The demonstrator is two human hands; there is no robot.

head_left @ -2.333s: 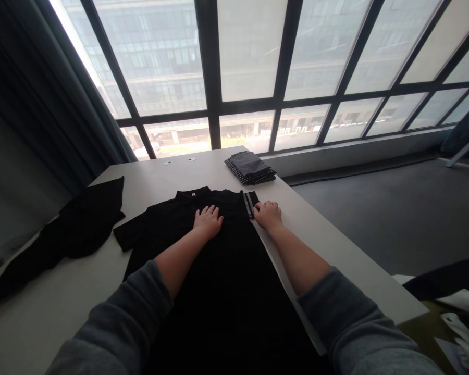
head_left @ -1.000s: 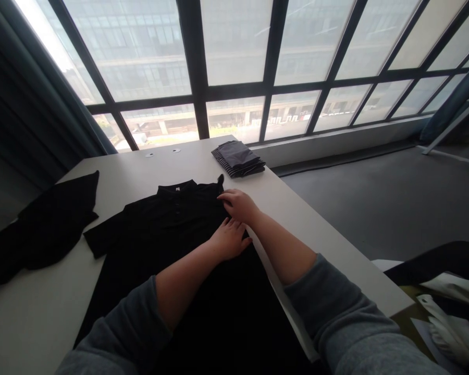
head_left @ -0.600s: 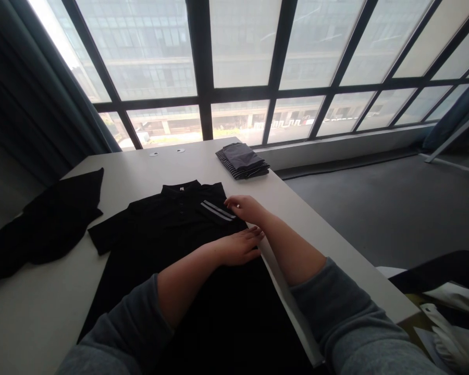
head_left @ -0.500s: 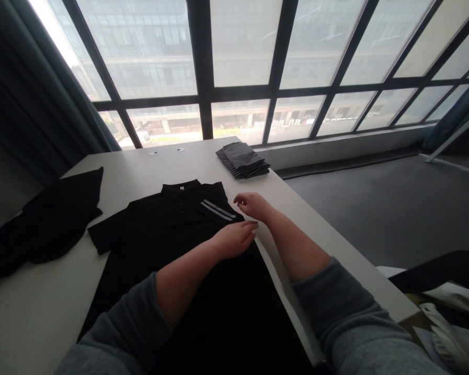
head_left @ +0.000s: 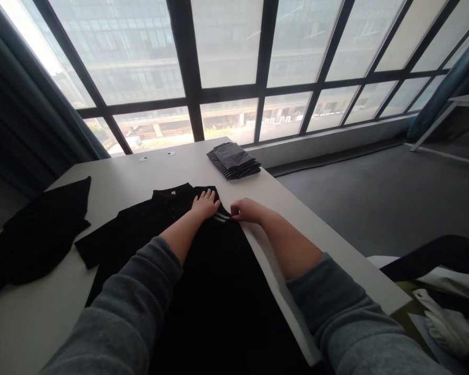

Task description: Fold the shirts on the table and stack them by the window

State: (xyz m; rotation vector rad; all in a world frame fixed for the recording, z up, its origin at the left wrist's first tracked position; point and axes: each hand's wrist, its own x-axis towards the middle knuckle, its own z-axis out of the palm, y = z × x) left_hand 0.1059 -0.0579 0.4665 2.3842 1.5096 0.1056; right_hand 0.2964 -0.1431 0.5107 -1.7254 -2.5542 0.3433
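Note:
A black polo shirt (head_left: 140, 221) lies spread out on the white table, its collar toward the window. Its right-hand sleeve, with two pale stripes, is folded inward over the body. My left hand (head_left: 206, 203) rests flat on that sleeve near the shoulder, fingers spread, covering part of the stripes. At the shirt's right edge, my right hand (head_left: 247, 210) is closed in a pinch on the sleeve's edge, just where the stripes end. The lower part of the shirt runs toward me between my forearms.
Folded grey and striped clothes (head_left: 234, 160) are stacked at the table's far right corner. Another black garment (head_left: 39, 232) lies on the left of the white table (head_left: 113, 172). On the right, a heap of clothes (head_left: 449, 302) sits below the table's edge. Windows and curtains stand behind.
My left hand has moved up and left from the shirt's right edge onto the sleeve by the shoulder. My right hand has closed on the sleeve's edge. The view has shifted slightly right.

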